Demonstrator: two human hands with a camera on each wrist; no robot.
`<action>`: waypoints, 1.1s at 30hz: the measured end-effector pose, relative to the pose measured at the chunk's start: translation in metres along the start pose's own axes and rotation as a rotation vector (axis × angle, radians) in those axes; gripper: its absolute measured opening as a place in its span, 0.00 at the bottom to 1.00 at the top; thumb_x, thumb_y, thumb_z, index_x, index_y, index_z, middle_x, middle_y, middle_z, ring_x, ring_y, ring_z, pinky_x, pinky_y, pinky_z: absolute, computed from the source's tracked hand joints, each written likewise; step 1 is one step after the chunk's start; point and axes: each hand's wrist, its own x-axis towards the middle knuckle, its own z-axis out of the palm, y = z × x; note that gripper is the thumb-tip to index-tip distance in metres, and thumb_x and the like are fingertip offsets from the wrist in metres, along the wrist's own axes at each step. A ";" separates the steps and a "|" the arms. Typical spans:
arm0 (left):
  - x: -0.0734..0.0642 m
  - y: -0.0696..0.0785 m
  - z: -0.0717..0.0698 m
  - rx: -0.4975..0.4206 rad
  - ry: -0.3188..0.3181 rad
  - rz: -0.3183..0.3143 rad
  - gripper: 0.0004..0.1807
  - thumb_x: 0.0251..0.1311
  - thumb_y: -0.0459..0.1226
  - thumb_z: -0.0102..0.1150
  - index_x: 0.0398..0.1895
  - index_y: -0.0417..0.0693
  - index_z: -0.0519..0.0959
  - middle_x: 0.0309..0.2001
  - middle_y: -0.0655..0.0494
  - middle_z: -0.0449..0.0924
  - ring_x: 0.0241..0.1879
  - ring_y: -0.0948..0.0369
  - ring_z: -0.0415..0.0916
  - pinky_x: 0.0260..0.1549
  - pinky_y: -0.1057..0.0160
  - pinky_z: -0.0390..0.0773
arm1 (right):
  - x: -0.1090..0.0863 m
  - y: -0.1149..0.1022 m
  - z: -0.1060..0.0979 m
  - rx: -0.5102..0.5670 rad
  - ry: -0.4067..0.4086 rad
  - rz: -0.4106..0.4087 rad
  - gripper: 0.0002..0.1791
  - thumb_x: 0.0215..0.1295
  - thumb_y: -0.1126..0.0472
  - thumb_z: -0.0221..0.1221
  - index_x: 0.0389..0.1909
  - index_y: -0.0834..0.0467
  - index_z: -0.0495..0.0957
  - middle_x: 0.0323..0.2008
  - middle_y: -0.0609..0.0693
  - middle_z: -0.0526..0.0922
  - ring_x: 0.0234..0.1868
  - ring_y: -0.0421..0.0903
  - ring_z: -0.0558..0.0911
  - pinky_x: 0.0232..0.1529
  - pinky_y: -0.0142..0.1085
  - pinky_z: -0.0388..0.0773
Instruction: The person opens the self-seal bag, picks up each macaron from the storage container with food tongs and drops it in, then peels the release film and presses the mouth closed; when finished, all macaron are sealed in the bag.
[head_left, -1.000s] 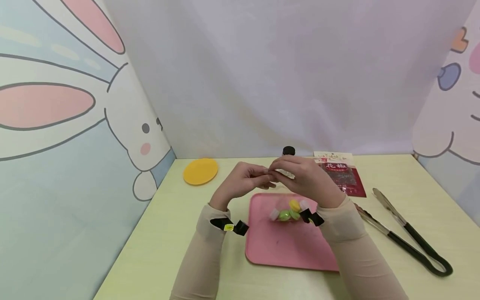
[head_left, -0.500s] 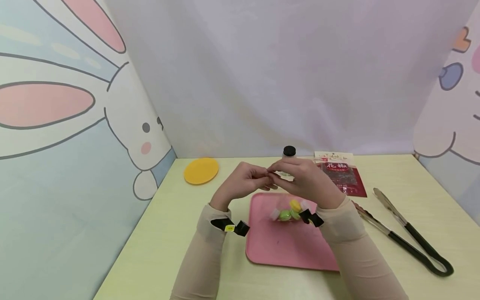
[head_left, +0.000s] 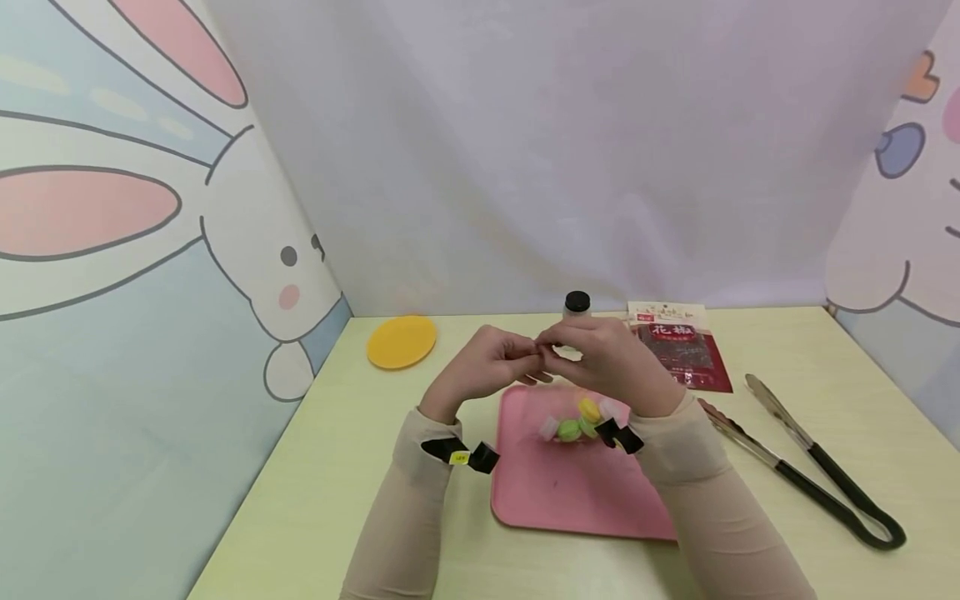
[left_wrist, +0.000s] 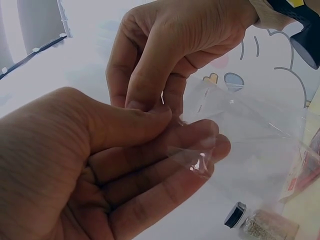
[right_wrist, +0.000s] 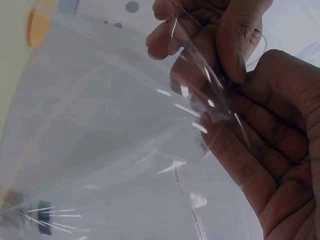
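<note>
Both hands meet in the air over the far edge of the pink tray. Between them hangs a clear plastic bag, best seen in the two wrist views; in the head view it hardly shows. My left hand pinches the film between thumb and forefinger, its other fingers stretched out behind it. Close against it, my right hand pinches the same edge with thumb and fingertips. On the tray below lie small round macaron-like pieces: green ones, a yellow one and pale pink ones.
A black-capped bottle stands behind the right hand. Right of it lies a red spice packet. Long black-handled tongs lie spread at the right. A yellow plate is at the back left, near the wall.
Both hands keep almost the same place. The fingers of the right hand shift slightly on the bag, and more of the bottle shows above that hand.
</note>
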 end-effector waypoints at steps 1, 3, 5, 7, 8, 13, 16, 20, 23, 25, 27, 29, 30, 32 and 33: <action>0.000 0.000 0.000 0.003 0.001 0.000 0.10 0.72 0.31 0.55 0.42 0.40 0.87 0.39 0.50 0.88 0.36 0.55 0.88 0.36 0.61 0.85 | 0.000 0.000 0.001 -0.006 0.003 -0.001 0.12 0.51 0.67 0.75 0.37 0.60 0.86 0.33 0.47 0.86 0.29 0.37 0.81 0.28 0.31 0.80; -0.001 0.001 0.000 0.008 0.003 0.000 0.10 0.72 0.30 0.55 0.40 0.41 0.87 0.37 0.50 0.88 0.36 0.54 0.87 0.36 0.61 0.85 | 0.001 0.000 0.002 -0.013 0.007 -0.005 0.12 0.51 0.68 0.75 0.37 0.60 0.85 0.32 0.47 0.85 0.28 0.37 0.80 0.27 0.31 0.79; -0.001 0.001 -0.001 0.008 0.004 -0.001 0.10 0.72 0.30 0.55 0.39 0.41 0.87 0.36 0.50 0.88 0.35 0.54 0.87 0.36 0.61 0.85 | 0.002 -0.001 0.003 -0.014 0.008 -0.004 0.12 0.51 0.68 0.75 0.37 0.60 0.85 0.32 0.48 0.85 0.28 0.37 0.80 0.26 0.31 0.79; -0.001 0.001 -0.001 0.009 0.004 -0.002 0.10 0.71 0.30 0.55 0.39 0.41 0.87 0.36 0.50 0.88 0.35 0.55 0.87 0.36 0.61 0.85 | 0.002 -0.001 0.003 -0.011 0.006 -0.002 0.13 0.51 0.68 0.74 0.37 0.60 0.84 0.32 0.48 0.85 0.28 0.38 0.80 0.27 0.32 0.80; -0.001 0.001 -0.001 0.009 0.002 -0.001 0.10 0.71 0.30 0.55 0.39 0.41 0.87 0.37 0.50 0.88 0.35 0.55 0.87 0.36 0.61 0.85 | 0.002 -0.002 0.003 -0.009 0.005 -0.001 0.13 0.51 0.68 0.74 0.37 0.60 0.84 0.32 0.48 0.85 0.28 0.38 0.80 0.27 0.33 0.80; 0.000 0.003 -0.002 0.010 -0.002 0.009 0.10 0.72 0.31 0.55 0.39 0.42 0.87 0.37 0.50 0.88 0.36 0.51 0.87 0.35 0.61 0.85 | 0.002 -0.001 0.004 -0.010 0.015 0.003 0.13 0.52 0.69 0.73 0.39 0.60 0.82 0.33 0.48 0.84 0.32 0.40 0.84 0.31 0.35 0.83; -0.001 0.003 -0.002 0.010 0.003 0.011 0.10 0.72 0.32 0.56 0.40 0.43 0.88 0.37 0.51 0.89 0.37 0.48 0.87 0.36 0.61 0.85 | 0.001 0.000 0.005 -0.024 0.045 0.006 0.13 0.54 0.70 0.72 0.39 0.60 0.81 0.33 0.49 0.84 0.33 0.41 0.85 0.32 0.36 0.84; -0.001 0.002 -0.002 0.013 0.015 0.015 0.09 0.72 0.34 0.58 0.41 0.45 0.88 0.36 0.54 0.89 0.37 0.52 0.87 0.37 0.61 0.85 | 0.000 0.000 0.006 -0.041 0.088 0.028 0.09 0.58 0.69 0.69 0.38 0.60 0.81 0.32 0.48 0.84 0.32 0.41 0.86 0.31 0.38 0.83; -0.001 0.001 -0.002 0.032 0.030 0.020 0.09 0.72 0.35 0.58 0.41 0.46 0.88 0.35 0.55 0.89 0.36 0.56 0.87 0.37 0.62 0.85 | 0.000 0.000 0.007 -0.049 0.108 0.047 0.03 0.65 0.65 0.64 0.37 0.60 0.81 0.32 0.48 0.84 0.31 0.42 0.85 0.30 0.39 0.83; -0.001 0.001 -0.002 0.045 0.042 0.021 0.09 0.72 0.34 0.57 0.41 0.47 0.88 0.33 0.56 0.89 0.34 0.59 0.87 0.36 0.62 0.85 | 0.001 0.000 0.008 -0.055 0.121 0.059 0.05 0.69 0.62 0.60 0.37 0.60 0.81 0.32 0.48 0.84 0.31 0.42 0.85 0.30 0.39 0.83; -0.001 0.001 -0.002 0.054 0.052 0.022 0.09 0.72 0.34 0.57 0.41 0.47 0.88 0.32 0.56 0.88 0.33 0.62 0.86 0.36 0.62 0.85 | 0.001 0.000 0.009 -0.063 0.134 0.067 0.07 0.70 0.61 0.57 0.36 0.60 0.80 0.31 0.49 0.83 0.31 0.43 0.85 0.30 0.39 0.83; -0.002 0.002 -0.002 0.047 0.052 0.015 0.09 0.72 0.35 0.58 0.41 0.46 0.88 0.32 0.56 0.88 0.33 0.63 0.86 0.35 0.62 0.85 | 0.001 0.001 0.010 -0.077 0.148 0.074 0.05 0.69 0.64 0.57 0.36 0.61 0.80 0.31 0.49 0.83 0.31 0.44 0.85 0.30 0.39 0.83; -0.002 0.002 -0.003 0.040 0.048 0.011 0.09 0.72 0.35 0.58 0.41 0.46 0.88 0.32 0.56 0.88 0.33 0.63 0.86 0.35 0.61 0.85 | 0.000 0.002 0.009 -0.091 0.159 0.080 0.04 0.67 0.65 0.57 0.36 0.61 0.80 0.31 0.50 0.83 0.31 0.44 0.85 0.30 0.39 0.83; -0.003 0.002 -0.004 0.031 0.046 0.005 0.09 0.72 0.36 0.59 0.42 0.46 0.89 0.33 0.57 0.89 0.33 0.63 0.86 0.35 0.61 0.85 | -0.001 0.005 0.006 -0.119 0.192 0.095 0.04 0.63 0.68 0.59 0.36 0.62 0.80 0.31 0.51 0.83 0.30 0.45 0.85 0.30 0.40 0.83; -0.004 0.002 -0.004 0.030 0.048 0.001 0.09 0.71 0.37 0.59 0.42 0.46 0.89 0.33 0.57 0.89 0.33 0.63 0.86 0.35 0.61 0.85 | -0.002 0.007 0.003 -0.133 0.213 0.107 0.04 0.61 0.70 0.59 0.37 0.63 0.80 0.31 0.52 0.83 0.30 0.45 0.85 0.30 0.40 0.83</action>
